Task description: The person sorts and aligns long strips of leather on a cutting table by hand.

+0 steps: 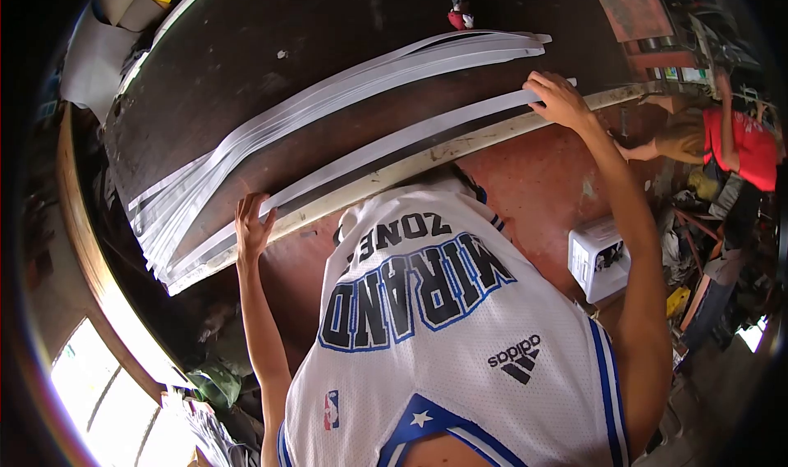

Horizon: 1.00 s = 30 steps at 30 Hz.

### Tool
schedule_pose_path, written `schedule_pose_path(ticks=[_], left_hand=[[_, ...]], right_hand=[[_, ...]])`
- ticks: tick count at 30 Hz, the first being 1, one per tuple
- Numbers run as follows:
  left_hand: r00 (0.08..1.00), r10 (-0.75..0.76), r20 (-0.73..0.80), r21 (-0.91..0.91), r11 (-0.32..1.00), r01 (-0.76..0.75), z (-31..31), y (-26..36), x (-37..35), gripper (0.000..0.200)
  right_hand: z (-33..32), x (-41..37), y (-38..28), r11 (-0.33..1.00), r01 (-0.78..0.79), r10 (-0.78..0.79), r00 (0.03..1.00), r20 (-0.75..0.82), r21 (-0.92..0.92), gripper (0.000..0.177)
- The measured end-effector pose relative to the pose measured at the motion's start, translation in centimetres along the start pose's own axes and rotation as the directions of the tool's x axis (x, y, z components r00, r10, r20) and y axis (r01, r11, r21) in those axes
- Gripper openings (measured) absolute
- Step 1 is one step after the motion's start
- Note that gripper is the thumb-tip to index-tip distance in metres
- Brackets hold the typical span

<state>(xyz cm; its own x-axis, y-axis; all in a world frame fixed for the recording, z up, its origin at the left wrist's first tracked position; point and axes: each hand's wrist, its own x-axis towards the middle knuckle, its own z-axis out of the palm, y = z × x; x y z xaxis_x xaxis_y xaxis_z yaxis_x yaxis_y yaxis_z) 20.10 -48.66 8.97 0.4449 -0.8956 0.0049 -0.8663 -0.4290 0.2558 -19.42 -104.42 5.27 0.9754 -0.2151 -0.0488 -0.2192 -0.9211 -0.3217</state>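
Observation:
A long white strip [394,141] lies along the near edge of a dark table [246,81]. My left hand [253,221] is closed on the strip toward its left part, thumb and fingers pinched at its edge. Near the strip's right end, my right hand [558,98] grips it with bent fingers. Beyond it on the tabletop rests a loose stack of similar long white strips [328,93], fanned out at its left end. Part of the strip under each hand is hidden by the fingers.
A pale rail [386,176] edges the table on my side. On the reddish floor to the right stands a white plastic container [597,258]. Another person in a red shirt [743,148] is at the far right. A small red object [460,20] sits at the back.

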Motion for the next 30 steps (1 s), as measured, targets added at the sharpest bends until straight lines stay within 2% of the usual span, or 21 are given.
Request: schedule_pose_path(ticks=[2, 5, 6, 8, 9, 12, 14, 20, 23, 25, 26, 27, 28, 30], left_hand=[[1.000, 0.009, -0.001, 0.007, 1.000, -0.009, 0.0, -0.2, -0.1, 0.036], [1.000, 0.020, -0.012, 0.030, 0.999, -0.020, 0.1, -0.2, -0.1, 0.036], [0.999, 0.025, -0.021, 0.048, 0.999, -0.024, 0.0, 0.0, -0.3, 0.036], [0.999, 0.048, -0.023, 0.101, 0.994, -0.046, -0.1, 0.2, -0.4, 0.034], [0.998, 0.054, -0.022, 0.115, 0.992, -0.051, 0.2, -0.4, -0.8, 0.034], [0.999, 0.043, -0.024, 0.117, 0.992, -0.040, 0.6, -1.0, -1.3, 0.034], [0.998, 0.044, -0.037, 0.113, 0.993, -0.039, 0.9, -1.4, -1.5, 0.034], [0.999, 0.033, -0.027, 0.122, 0.992, -0.029, 0.8, -1.3, -1.8, 0.035], [0.997, 0.067, -0.035, 0.165, 0.984, -0.060, 1.1, -1.5, -1.7, 0.035], [0.998, 0.053, -0.043, 0.154, 0.987, -0.045, 1.0, -1.4, -1.6, 0.038], [0.999, 0.037, -0.038, 0.162, 0.986, -0.030, 0.9, -1.3, -1.6, 0.038], [0.999, 0.019, -0.039, 0.162, 0.987, -0.012, 0.8, -1.2, -1.7, 0.039], [0.999, -0.001, -0.039, 0.164, 0.986, 0.008, 0.8, -1.1, -1.7, 0.039], [0.997, -0.025, -0.072, 0.141, 0.989, 0.035, 0.8, -0.8, -1.6, 0.041]], right_hand=[[0.5, 0.0, 0.6, 0.993, 0.040, -0.037, 0.999, 0.031, -0.108, 0.035], [0.9, 0.4, 0.7, 0.990, 0.023, -0.019, 0.999, 0.036, -0.136, 0.038], [0.6, 0.8, -0.5, 0.991, 0.041, -0.036, 0.999, 0.037, -0.129, 0.038], [0.0, 1.1, -3.3, 0.997, 0.071, -0.071, 0.995, -0.063, -0.010, 0.044], [1.0, 1.2, -4.5, 0.993, 0.108, -0.106, 0.993, -0.045, 0.050, 0.048], [3.1, 2.4, -6.7, 0.982, 0.187, -0.184, 0.979, -0.087, 0.025, 0.043], [3.3, 3.1, -6.8, 0.983, 0.184, -0.182, 0.979, -0.092, 0.016, 0.035], [3.6, 3.7, -6.9, 0.974, 0.214, -0.217, 0.975, -0.046, -0.070, 0.035], [0.9, 4.5, -8.2, 0.976, 0.215, -0.216, 0.970, -0.115, -0.022, 0.025], [-0.6, 6.2, -8.1, 0.961, 0.092, -0.018, 0.962, -0.273, 0.259, 0.016], [-1.3, 7.7, -7.8, 0.969, -0.055, 0.134, 0.937, -0.322, 0.241, 0.023], [-1.2, 9.6, -6.5, 0.989, -0.081, 0.129, 0.879, -0.460, 0.122, 0.026], [-2.4, 11.7, -7.1, 0.954, -0.214, 0.292, 0.822, -0.488, 0.210, 0.031], [-2.8, 16.0, -6.4, 0.841, -0.455, 0.535, 0.780, -0.325, 0.293, 0.052]])
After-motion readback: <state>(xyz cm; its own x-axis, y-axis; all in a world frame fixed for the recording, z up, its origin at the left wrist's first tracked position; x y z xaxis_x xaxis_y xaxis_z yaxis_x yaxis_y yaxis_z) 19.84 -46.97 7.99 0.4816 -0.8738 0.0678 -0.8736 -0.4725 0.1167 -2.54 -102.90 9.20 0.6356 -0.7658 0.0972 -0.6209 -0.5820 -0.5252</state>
